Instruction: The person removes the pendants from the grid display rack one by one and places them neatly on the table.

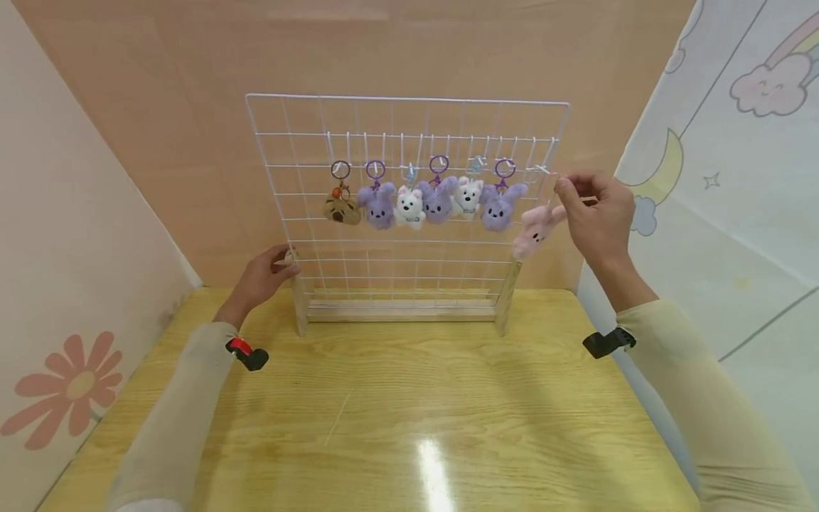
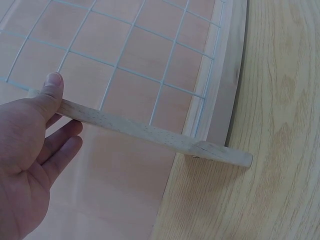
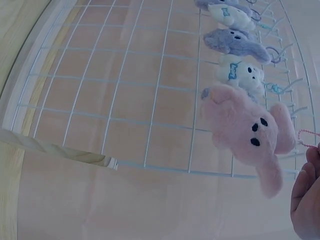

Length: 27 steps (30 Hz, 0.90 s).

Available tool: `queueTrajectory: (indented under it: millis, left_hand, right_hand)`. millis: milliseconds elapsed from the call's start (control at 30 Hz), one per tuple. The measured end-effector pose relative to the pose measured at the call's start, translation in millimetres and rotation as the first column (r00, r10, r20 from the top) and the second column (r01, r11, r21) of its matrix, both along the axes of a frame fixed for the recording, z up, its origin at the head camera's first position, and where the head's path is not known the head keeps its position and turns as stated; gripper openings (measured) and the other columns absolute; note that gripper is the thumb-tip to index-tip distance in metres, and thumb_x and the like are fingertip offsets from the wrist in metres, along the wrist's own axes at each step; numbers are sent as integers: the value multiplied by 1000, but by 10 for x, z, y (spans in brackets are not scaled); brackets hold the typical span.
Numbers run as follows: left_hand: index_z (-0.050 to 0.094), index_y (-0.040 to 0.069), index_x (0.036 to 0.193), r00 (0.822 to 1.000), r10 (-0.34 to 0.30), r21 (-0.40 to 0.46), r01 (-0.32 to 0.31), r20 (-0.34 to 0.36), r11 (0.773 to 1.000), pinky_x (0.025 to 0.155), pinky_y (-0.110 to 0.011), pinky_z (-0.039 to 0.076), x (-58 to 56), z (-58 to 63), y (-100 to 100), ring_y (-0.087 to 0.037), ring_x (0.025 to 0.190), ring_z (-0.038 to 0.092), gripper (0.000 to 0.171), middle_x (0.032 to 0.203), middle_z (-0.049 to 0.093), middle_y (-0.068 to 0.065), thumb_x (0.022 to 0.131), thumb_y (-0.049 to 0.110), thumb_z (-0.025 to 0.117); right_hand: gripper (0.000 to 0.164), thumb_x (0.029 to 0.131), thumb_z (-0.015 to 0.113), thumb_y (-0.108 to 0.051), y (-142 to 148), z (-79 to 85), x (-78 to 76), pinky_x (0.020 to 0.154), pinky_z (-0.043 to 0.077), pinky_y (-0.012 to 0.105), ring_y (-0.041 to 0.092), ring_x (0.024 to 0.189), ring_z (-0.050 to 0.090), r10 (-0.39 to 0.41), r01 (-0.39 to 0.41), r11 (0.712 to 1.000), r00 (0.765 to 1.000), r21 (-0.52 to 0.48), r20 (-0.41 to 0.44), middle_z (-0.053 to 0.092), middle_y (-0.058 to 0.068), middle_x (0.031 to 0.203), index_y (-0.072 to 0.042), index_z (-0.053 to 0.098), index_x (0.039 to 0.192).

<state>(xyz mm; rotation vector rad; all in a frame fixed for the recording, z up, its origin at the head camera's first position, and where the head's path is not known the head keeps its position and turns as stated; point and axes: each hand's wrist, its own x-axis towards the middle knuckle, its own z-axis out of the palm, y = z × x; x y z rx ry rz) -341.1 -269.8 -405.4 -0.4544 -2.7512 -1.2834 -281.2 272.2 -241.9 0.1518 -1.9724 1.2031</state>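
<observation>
My right hand point(image 1: 598, 213) pinches the pink bead chain point(image 3: 306, 132) of a pink plush keychain point(image 1: 536, 231). The long-eared plush point(image 3: 245, 127) hangs tilted beside the rightmost white hook point(image 1: 541, 169) of the wire grid rack point(image 1: 409, 99). In the head view it is too small to tell whether the chain touches the hook. At the rack's left side, my left hand point(image 1: 259, 277) holds the upper part of the wooden upright point(image 2: 135, 130), thumb in front and fingers behind.
Along the hooks hang a brown plush keychain point(image 1: 342, 210), several purple ones point(image 1: 379, 206) and two white ones point(image 1: 409, 206). A wooden base bar point(image 1: 403, 313) joins the uprights on the wood-grain table point(image 1: 397, 398). Patterned cloth point(image 1: 723, 235) stands at the right, a peach backdrop point(image 1: 409, 43) behind.
</observation>
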Motion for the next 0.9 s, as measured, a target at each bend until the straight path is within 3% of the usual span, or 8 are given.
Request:
queueTrajectory:
  millis: [133, 333, 567, 767, 900]
  left_hand:
    - [32, -2, 157, 1000, 2, 0, -2, -4, 1000, 102, -61, 49, -6, -2, -11, -48, 133, 52, 63, 156, 38, -29, 107, 25, 58]
    - [32, 0, 158, 1000, -6, -10, 6, -13, 1000, 102, -62, 48, -17, -8, -25, -48, 133, 52, 64, 157, 38, -29, 107, 29, 57]
    - [31, -1, 158, 1000, -8, -14, 8, 1, 1000, 103, -62, 48, -25, -12, -25, -49, 133, 51, 64, 157, 38, -30, 108, 29, 56]
    - [30, 0, 159, 1000, 0, -12, 0, 13, 1000, 104, -61, 47, -13, 1, -14, -48, 135, 50, 65, 158, 36, -29, 107, 29, 57]
    - [30, -1, 159, 1000, -4, -13, 4, 3, 1000, 104, -61, 47, -12, 4, -21, -48, 134, 51, 66, 157, 37, -29, 107, 31, 57]
  right_hand:
    - [9, 94, 74, -24, -24, -28, 89, 60, 47, 18, 4, 74, 62, 14, -14, 1000, 1000, 4, 6, 67, -19, 77, -18, 76, 88]
    - [14, 93, 75, -21, -25, -129, 202, 60, 47, 16, 2, 73, 63, 30, -30, 1000, 1000, 3, 0, 68, -21, 77, -7, 77, 91]
    - [13, 94, 75, -18, -12, -320, 338, 64, 48, 13, -1, 73, 62, 21, -22, 999, 999, 25, 33, 71, -18, 82, -5, 77, 92]
    - [19, 95, 73, -14, 37, -487, 445, 62, 47, 11, -2, 70, 60, 9, -13, 998, 998, 57, 68, 66, -27, 79, 5, 74, 96]
    - [21, 95, 75, -20, 88, -629, 494, 59, 47, 12, 1, 70, 62, 12, -20, 998, 993, 67, 115, 68, -25, 82, 1, 76, 98]
